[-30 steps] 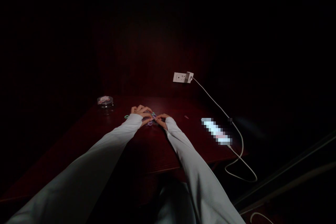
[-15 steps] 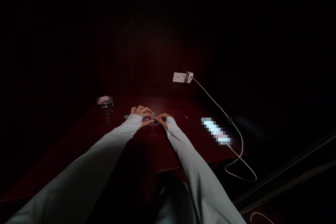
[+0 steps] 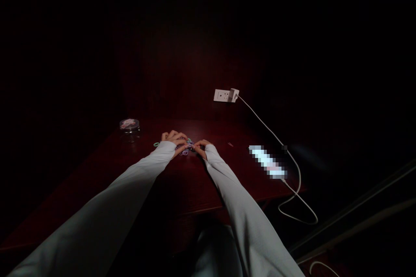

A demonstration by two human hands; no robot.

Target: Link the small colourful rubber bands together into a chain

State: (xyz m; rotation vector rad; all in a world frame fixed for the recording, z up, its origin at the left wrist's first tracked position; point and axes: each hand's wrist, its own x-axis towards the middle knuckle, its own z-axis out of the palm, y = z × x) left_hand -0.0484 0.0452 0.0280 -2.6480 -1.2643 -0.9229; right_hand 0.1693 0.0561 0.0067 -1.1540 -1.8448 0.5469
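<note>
A small pile of purple and green hair ties (image 3: 185, 152) lies on the dark red table between my hands. My left hand (image 3: 174, 137) curls over the left side of the pile, with thumb and forefinger brought together on some hair ties. From the right, my right hand (image 3: 202, 143) pinches at the pile's edge, its fingertips on a purple hair tie. The hands almost meet. My left hand hides part of the pile, and a green hair tie (image 3: 156, 144) lies just left of it.
A clear round container (image 3: 129, 125) stands at the back left. A thin pinkish piece (image 3: 230, 144) lies right of my hands. Farther right is a lit phone (image 3: 268, 162), its white cable (image 3: 264, 123) running to a wall socket (image 3: 222, 95).
The purple hair ties between my hands have shifted slightly, and more of them show below my left thumb. Both hands stay almost in the same place.
</note>
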